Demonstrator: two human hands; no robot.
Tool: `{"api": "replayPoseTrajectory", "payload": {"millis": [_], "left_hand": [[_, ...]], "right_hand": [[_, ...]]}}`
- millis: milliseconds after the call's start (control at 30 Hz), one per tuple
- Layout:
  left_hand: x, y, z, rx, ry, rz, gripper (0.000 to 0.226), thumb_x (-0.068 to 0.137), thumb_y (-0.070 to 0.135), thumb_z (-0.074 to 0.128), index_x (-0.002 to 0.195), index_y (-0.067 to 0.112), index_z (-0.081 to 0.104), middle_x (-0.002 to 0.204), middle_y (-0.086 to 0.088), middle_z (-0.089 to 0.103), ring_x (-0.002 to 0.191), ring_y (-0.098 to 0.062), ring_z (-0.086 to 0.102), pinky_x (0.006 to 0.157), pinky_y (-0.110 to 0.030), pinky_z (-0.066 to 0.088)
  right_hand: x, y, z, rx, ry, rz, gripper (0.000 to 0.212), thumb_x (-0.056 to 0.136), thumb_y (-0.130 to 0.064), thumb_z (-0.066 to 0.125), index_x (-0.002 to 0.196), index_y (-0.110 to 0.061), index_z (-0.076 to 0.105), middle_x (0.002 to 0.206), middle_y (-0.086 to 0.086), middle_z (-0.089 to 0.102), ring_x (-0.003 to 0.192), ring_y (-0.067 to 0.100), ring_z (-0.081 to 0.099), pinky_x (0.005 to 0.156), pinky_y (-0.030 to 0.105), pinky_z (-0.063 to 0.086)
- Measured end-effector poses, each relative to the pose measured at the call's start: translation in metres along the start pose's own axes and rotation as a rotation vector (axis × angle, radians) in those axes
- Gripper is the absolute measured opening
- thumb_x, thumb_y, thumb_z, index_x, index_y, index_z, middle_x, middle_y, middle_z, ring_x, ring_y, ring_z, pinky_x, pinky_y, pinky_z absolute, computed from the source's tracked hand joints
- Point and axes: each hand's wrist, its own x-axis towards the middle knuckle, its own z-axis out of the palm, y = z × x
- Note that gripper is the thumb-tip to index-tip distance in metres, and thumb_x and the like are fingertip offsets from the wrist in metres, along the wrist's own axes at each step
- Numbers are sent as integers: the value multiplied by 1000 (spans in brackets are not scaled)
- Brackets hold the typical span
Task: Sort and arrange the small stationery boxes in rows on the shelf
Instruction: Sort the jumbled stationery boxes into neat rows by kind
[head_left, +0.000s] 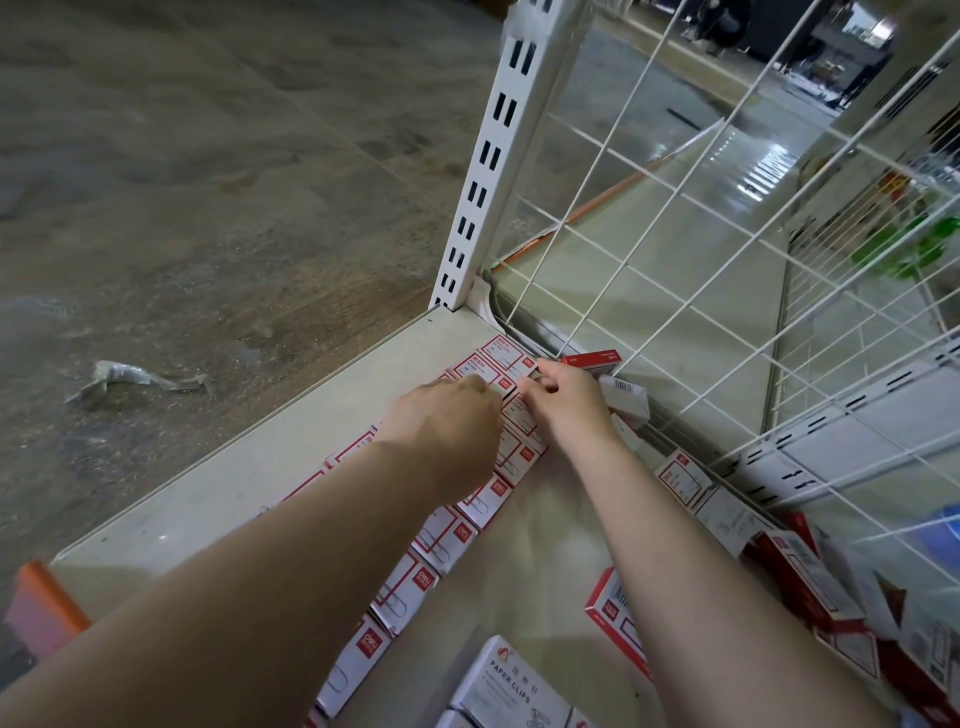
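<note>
Beside the white-painted, slotted metal upright (488, 171), the shelf (249, 467) looked smooth and matt cream, the grid panel (675, 197) was thin white-coated wire, the small boxes (441, 535) were printed card, and the floor (208, 182) looked rough and dull.

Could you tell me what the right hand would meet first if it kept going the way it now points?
Probably the flat paper-clip box in the shelf's far corner, beyond the right hand; depth is unclear.

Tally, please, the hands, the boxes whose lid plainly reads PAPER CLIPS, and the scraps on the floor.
Hands: 2, left hand and right hand
PAPER CLIPS box: 1
Floor scrap: 1
Total: 4
</note>
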Motion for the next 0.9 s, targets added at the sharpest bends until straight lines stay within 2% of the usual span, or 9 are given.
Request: {"api": "replayPoseTrajectory", "payload": {"millis": [367,433,500,567,600,700,767,900], "left_hand": [[-1,0,2,7,4,-3,36,97,26,39,133,20,44,136,1,45,123,-19,44,102,-33,39],[-2,0,2,39,11,21,40,98,26,37,137,19,40,142,1,40,130,-19,37,107,-32,30],[-4,-2,1,56,15,67,44,100,28,32,143,19,31,150,3,29,139,-15,24,113,-28,17],[-8,-4,-1,48,4,96,47,101,32,24,147,20,23,154,6,19,142,-12,13,114,-25,7],[-10,-5,-2,50,3,107,48,102,33,22,148,20,20,155,6,16,143,-11,10,114,-25,5],[-17,-5,-2,44,16,136,47,101,27,26,147,22,22,155,7,17,142,-11,13,113,-24,8],[-23,-4,-3,31,36,149,44,100,29,28,144,23,28,152,8,25,140,-11,20,113,-24,14],[-33,-1,3,51,46,212,42,99,33,27,138,22,38,145,6,35,134,-13,29,111,-24,19]], "right_hand": [[1,0,1,-3,1,10,23,96,-21,48,113,-11,60,109,4,66,100,20,61,82,30,49],[-3,0,0,7,45,-4,26,96,-20,50,118,-8,57,104,1,65,99,17,60,82,26,47],[-6,2,-3,0,138,-12,34,95,-19,51,128,-8,52,109,1,63,101,14,57,79,18,42],[-7,6,-12,-28,265,-31,32,94,-15,51,126,-12,55,116,1,62,101,11,56,70,9,38],[-6,9,-17,-37,331,-36,30,93,-12,51,122,-12,59,115,2,63,101,13,57,69,10,38],[-3,20,-30,-98,422,-35,31,91,-4,50,120,-10,60,118,7,58,105,20,57,75,14,35],[0,26,-34,-167,402,-48,37,91,-1,49,126,-9,56,124,8,52,109,22,55,78,14,33],[4,32,-35,-270,302,-86,45,91,1,48,135,-7,47,139,7,43,126,21,42,97,20,32]]}}
